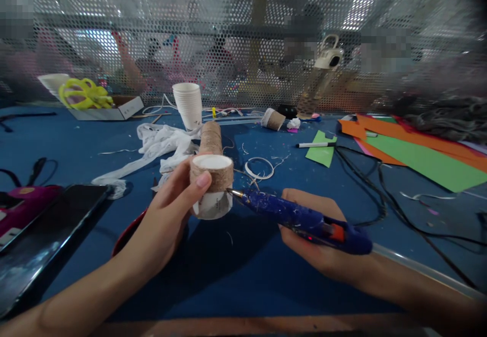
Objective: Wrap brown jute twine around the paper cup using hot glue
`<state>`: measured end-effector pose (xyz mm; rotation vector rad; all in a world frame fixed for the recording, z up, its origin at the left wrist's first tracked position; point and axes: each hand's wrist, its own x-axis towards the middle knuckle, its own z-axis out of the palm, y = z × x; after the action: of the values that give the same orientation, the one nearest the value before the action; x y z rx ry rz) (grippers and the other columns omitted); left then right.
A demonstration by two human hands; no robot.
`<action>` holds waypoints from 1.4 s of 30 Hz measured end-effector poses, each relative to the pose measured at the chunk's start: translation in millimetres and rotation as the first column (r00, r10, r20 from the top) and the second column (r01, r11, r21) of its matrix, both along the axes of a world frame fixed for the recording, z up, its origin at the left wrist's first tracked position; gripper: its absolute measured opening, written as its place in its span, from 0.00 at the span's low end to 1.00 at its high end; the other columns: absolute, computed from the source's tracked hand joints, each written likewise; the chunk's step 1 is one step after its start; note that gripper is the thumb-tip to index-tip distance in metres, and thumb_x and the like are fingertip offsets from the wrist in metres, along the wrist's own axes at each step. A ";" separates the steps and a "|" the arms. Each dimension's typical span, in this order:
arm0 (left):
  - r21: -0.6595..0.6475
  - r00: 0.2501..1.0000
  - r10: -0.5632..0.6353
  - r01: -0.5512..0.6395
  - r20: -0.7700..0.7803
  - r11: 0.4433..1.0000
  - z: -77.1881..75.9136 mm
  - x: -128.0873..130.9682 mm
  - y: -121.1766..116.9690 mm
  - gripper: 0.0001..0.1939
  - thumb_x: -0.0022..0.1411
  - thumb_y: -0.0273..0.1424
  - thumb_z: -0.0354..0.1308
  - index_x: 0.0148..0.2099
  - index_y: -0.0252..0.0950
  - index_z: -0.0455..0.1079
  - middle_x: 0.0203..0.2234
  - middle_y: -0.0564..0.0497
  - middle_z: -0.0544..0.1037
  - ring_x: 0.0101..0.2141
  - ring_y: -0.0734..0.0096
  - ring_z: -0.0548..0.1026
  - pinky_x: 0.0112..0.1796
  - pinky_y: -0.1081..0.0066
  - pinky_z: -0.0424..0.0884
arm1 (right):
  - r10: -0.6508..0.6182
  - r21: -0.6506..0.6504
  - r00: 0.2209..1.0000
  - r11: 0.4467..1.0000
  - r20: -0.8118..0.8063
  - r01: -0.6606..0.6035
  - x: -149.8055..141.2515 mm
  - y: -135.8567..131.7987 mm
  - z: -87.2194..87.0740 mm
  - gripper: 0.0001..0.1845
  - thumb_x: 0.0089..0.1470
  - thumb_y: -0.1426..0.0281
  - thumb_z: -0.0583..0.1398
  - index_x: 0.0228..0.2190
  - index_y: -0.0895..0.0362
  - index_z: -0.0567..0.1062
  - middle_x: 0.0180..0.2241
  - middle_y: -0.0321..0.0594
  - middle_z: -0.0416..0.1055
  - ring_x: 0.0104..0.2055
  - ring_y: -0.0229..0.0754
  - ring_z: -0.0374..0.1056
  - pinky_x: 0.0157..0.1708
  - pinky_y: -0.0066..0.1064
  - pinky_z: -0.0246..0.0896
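Left grip (167,207): closed around a paper cup (213,206), thumb on the band of twine (222,177) that encircles its upper part; the lower part is bare white. The cup is held above the blue counter (243,286), near the middle of the view. Right grip (327,261): wrapped around a blue glue gun (289,214), its metal tip at the twine's lower edge; whether the two touch cannot be told. A clear glue stick (414,268) projects from the gun's rear. Behind the cup: a roll of twine (210,136), with crumpled white strips (155,141) to its left and stacked cups (187,104) farther back. Right of the roll: a white ring (248,169), lying flat; beyond it, a marker (312,145) resting partly on green paper (321,157). Left foreground: a phone (57,225). Rear: a perforated metal screen (228,22)
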<state>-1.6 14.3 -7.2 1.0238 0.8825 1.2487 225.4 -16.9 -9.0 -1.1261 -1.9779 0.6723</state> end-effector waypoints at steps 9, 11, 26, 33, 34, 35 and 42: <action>-0.101 1.000 0.016 -0.014 0.027 0.995 4.8 0.4 -0.1 0.21 0.61 0.38 0.63 0.57 0.45 0.74 0.49 0.52 0.81 0.50 0.57 0.76 0.46 0.71 0.74 | -0.054 -0.006 0.997 0.999 -0.055 0.054 -0.2 2.2 -6.8 0.13 0.49 0.79 0.57 0.21 0.54 0.59 0.20 0.28 0.57 0.22 0.32 0.54 0.22 0.27 0.49; -0.099 1.000 0.014 -0.012 0.025 0.995 5.2 0.3 -0.2 0.21 0.61 0.39 0.63 0.57 0.45 0.74 0.48 0.51 0.81 0.49 0.57 0.77 0.44 0.71 0.75 | -0.061 -0.020 0.997 0.998 -0.048 0.060 0.1 2.9 -7.5 0.12 0.49 0.79 0.57 0.22 0.54 0.60 0.21 0.28 0.58 0.22 0.32 0.55 0.22 0.27 0.49; -0.124 1.000 0.024 -0.024 -0.001 0.992 2.9 0.1 -0.5 0.22 0.61 0.43 0.62 0.55 0.42 0.76 0.43 0.49 0.83 0.48 0.55 0.78 0.46 0.68 0.75 | -0.028 -0.002 0.998 1.000 -0.058 0.028 -0.1 -0.1 -5.1 0.12 0.48 0.79 0.58 0.21 0.54 0.60 0.20 0.28 0.57 0.21 0.31 0.54 0.22 0.26 0.49; -0.144 0.998 0.044 -0.038 0.043 0.989 3.0 0.2 0.6 0.18 0.62 0.41 0.62 0.52 0.42 0.78 0.42 0.51 0.84 0.47 0.58 0.79 0.47 0.69 0.75 | -0.055 -0.029 0.996 0.998 -0.064 0.053 -1.3 1.8 -8.9 0.12 0.48 0.79 0.57 0.21 0.54 0.60 0.20 0.28 0.57 0.21 0.32 0.53 0.22 0.27 0.48; -0.147 0.998 0.052 -0.045 0.044 0.988 2.3 0.0 0.6 0.18 0.62 0.41 0.62 0.52 0.42 0.78 0.42 0.50 0.84 0.47 0.58 0.79 0.47 0.69 0.75 | -0.054 -0.026 0.996 0.998 -0.065 0.052 -1.1 1.6 -8.6 0.12 0.48 0.79 0.57 0.21 0.54 0.59 0.20 0.28 0.57 0.21 0.32 0.53 0.22 0.27 0.47; -0.149 0.998 0.058 -0.051 0.040 0.988 1.6 -0.1 0.6 0.18 0.61 0.40 0.62 0.52 0.41 0.78 0.42 0.50 0.84 0.47 0.58 0.79 0.47 0.68 0.76 | -0.051 -0.022 0.997 0.999 -0.065 0.050 -0.9 1.3 -8.2 0.13 0.48 0.79 0.57 0.21 0.54 0.59 0.20 0.28 0.56 0.21 0.32 0.52 0.22 0.27 0.47; -0.156 0.997 0.071 -0.069 0.010 0.985 1.4 1.0 -0.6 0.18 0.59 0.40 0.64 0.50 0.41 0.79 0.41 0.49 0.84 0.47 0.53 0.79 0.45 0.68 0.76 | -0.014 -0.012 0.998 1.000 -0.060 0.013 -1.0 0.1 -6.6 0.12 0.48 0.79 0.57 0.22 0.54 0.60 0.20 0.28 0.58 0.21 0.32 0.54 0.22 0.28 0.48</action>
<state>-0.6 13.7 -5.8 0.8643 0.9949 1.2246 224.4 -16.8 -15.6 -1.1120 -1.9165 0.7034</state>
